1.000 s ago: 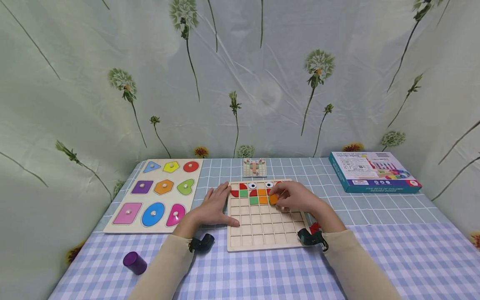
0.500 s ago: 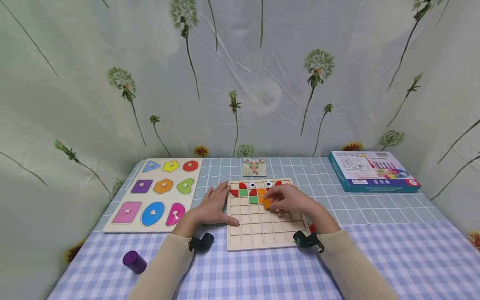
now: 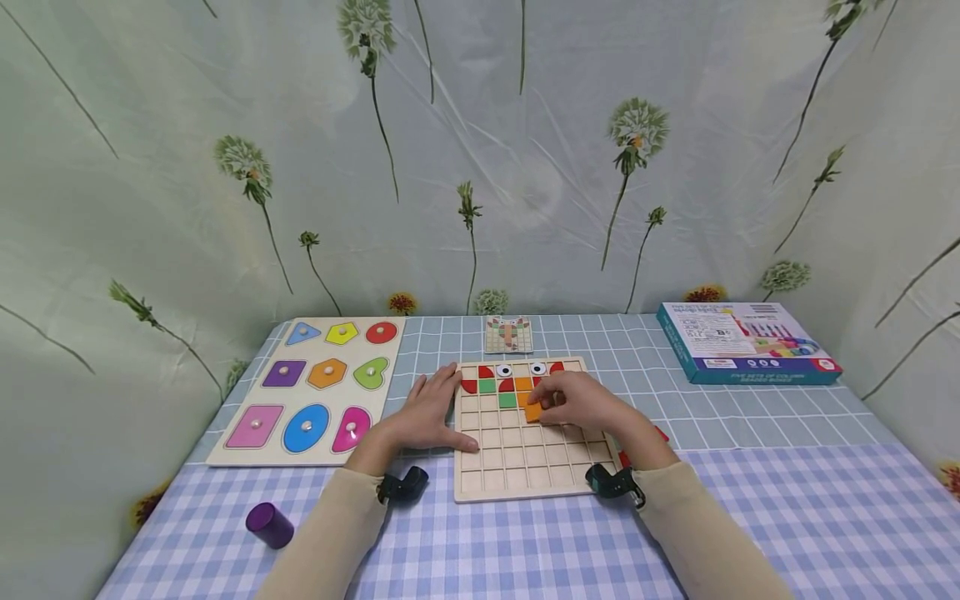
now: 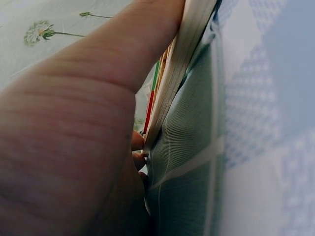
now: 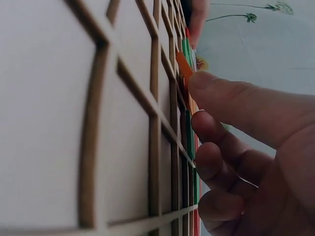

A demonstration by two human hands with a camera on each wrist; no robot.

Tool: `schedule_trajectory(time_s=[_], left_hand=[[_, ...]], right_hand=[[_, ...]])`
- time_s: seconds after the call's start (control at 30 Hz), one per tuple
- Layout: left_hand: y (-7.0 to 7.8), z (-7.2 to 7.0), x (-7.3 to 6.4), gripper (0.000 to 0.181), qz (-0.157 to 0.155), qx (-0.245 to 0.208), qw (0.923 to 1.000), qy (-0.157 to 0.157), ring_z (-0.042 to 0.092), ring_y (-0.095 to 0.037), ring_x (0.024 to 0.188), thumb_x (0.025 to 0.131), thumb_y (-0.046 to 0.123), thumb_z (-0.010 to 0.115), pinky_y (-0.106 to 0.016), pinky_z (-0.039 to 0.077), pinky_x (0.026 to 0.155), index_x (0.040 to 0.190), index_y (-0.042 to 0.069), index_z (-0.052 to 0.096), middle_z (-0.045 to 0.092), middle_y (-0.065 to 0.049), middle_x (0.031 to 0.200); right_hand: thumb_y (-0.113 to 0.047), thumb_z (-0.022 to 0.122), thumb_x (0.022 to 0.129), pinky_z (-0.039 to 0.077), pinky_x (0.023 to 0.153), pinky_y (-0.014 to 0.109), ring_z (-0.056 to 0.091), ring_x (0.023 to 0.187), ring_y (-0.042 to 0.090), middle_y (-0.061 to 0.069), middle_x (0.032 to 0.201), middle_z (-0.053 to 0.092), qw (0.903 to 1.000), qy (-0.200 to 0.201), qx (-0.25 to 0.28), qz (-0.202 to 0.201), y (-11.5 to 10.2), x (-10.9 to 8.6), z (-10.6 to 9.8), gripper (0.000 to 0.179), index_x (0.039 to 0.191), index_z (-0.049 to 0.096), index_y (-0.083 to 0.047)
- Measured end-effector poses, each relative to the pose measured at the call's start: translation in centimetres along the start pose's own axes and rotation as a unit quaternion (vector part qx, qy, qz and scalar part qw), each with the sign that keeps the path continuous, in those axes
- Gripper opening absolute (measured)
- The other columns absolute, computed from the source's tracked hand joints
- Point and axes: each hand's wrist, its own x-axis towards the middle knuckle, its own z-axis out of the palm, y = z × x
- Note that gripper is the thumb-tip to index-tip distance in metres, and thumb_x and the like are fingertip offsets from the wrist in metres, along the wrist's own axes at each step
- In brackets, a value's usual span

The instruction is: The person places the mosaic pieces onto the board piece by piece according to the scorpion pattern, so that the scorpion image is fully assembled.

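Note:
A wooden grid board (image 3: 491,461) lies on the table with red, green, orange and eye tiles in its far rows. My left hand (image 3: 427,415) rests along its left edge, fingers extended and thumb lying over the frame; the left wrist view shows the thumb (image 4: 142,39) against the board's side. Over the middle columns, my right hand (image 3: 581,402) pinches an orange square tile (image 3: 532,413). In the right wrist view this tile stands tilted at the thumb tip, above the grid. The fingers partly cover the tiles at the board's right.
A pattern card (image 3: 508,335) lies behind the board. To the left are a knobbed shape puzzle (image 3: 341,421) and a purple cylinder (image 3: 270,526). A boxed set (image 3: 750,343) sits at the back right. Red pieces (image 3: 625,459) show beside the board, partly behind my right forearm.
My right hand has shifted left and nearer to me with the orange tile, which now lies lower on the grid. The left hand has stayed in place.

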Motion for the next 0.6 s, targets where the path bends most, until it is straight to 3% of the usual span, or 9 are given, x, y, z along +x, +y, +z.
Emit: schedule_trajectory(time_s=[0.23,0.6], left_hand=[[0.00,-0.08,-0.04,0.121,0.001,0.000,1.0000,-0.003,0.010,-0.029,0.157,0.068,0.062,0.082,-0.056,0.001,0.127,0.159,0.007,0.023,0.015,-0.011,0.169],[0.04,-0.15,-0.02,0.121,0.000,0.002,1.0000,-0.003,0.010,-0.029,0.157,0.069,0.062,0.082,-0.056,0.002,0.127,0.159,0.007,0.023,0.015,-0.011,0.169]], right_hand=[[-0.010,0.079,0.084,0.046,0.073,0.027,0.053,0.078,0.013,-0.004,0.080,0.059,0.9997,0.000,-0.022,-0.011,-0.43,0.01,0.30,0.016,0.098,0.074,-0.016],[-0.012,0.077,0.086,0.047,0.074,0.026,0.054,0.079,0.012,-0.004,0.080,0.060,0.9997,-0.021,-0.012,-0.010,-0.38,0.00,0.38,0.016,0.101,0.074,-0.017]])
